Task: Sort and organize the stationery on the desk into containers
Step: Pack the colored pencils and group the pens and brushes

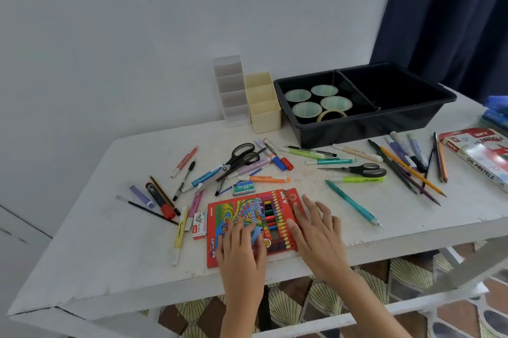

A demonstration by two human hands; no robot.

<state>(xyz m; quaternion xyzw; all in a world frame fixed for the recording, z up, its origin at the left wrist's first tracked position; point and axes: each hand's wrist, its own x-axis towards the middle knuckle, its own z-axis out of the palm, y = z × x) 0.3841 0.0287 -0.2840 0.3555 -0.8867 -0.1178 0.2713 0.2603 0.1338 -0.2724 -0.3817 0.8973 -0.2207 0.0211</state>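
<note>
A red colour pencil box (233,211) lies flat near the front edge of the white desk (110,249). My left hand (242,247) rests on its lower left part with fingers spread. My right hand (316,230) lies flat on its right edge, fingers straight. Pens, markers and highlighters are scattered across the desk. Two pairs of black scissors (242,157) (362,170) lie among them. A black two-part tray (406,117) stands at the back right with several tape rolls (306,109) in its left compartment.
A clear tiered organizer (232,93) and a cream one (264,104) stand against the wall. Staple boxes (244,188) (199,226) lie near the pencil box. An oil pastels box (483,156) sits at the right edge. A dark curtain (450,13) hangs behind.
</note>
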